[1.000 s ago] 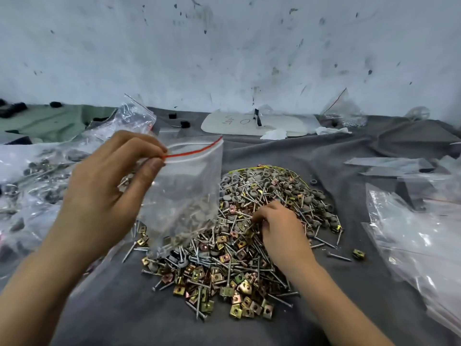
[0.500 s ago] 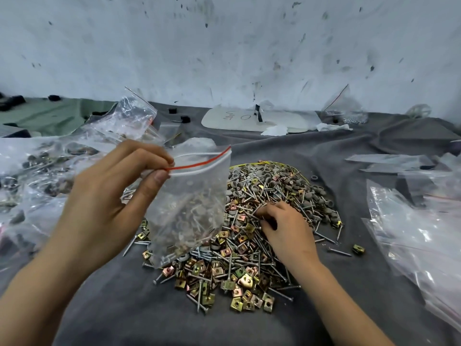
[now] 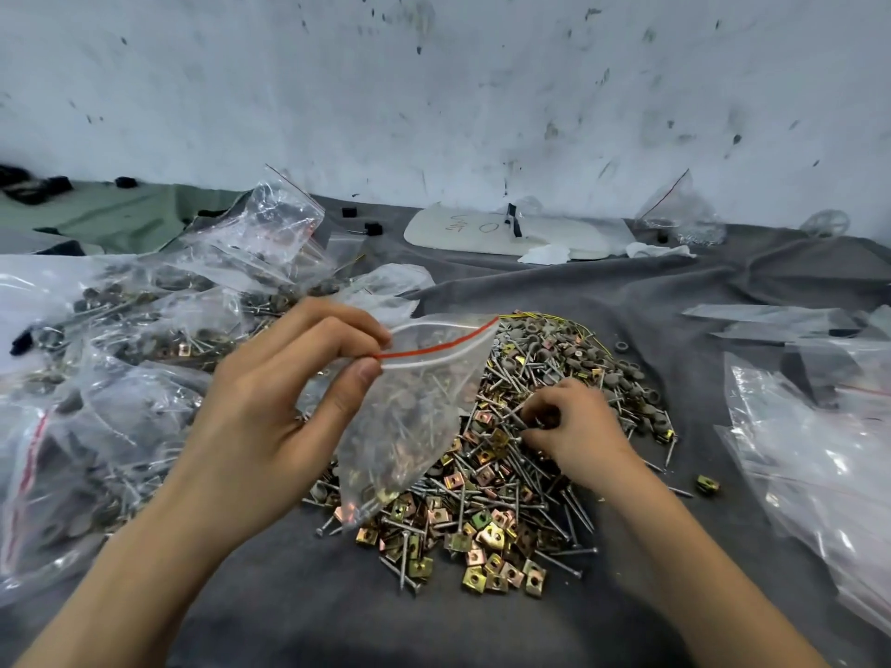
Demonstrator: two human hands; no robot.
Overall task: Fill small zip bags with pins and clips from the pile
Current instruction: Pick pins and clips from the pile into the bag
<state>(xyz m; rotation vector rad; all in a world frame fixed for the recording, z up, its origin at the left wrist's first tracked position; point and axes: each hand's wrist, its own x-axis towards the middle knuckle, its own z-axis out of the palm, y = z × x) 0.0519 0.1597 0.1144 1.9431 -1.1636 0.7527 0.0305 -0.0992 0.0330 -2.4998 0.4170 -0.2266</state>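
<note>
Both hands are working over a grey cloth-covered surface (image 3: 675, 291). At the far left, filled bags (image 3: 120, 354) are lying in a heap. Next, the left hand (image 3: 270, 417) is pinching the top corner of a small zip bag (image 3: 414, 412) between thumb and fingers, letting it hang with its bottom touching the pile (image 3: 506, 513) of pins (image 3: 463, 503) and clips (image 3: 492, 535). The right hand (image 3: 573, 431) is resting on the pile's middle, fingers curling down and pinching pins. Further right, empty bags (image 3: 810, 450) are lying flat.
</note>
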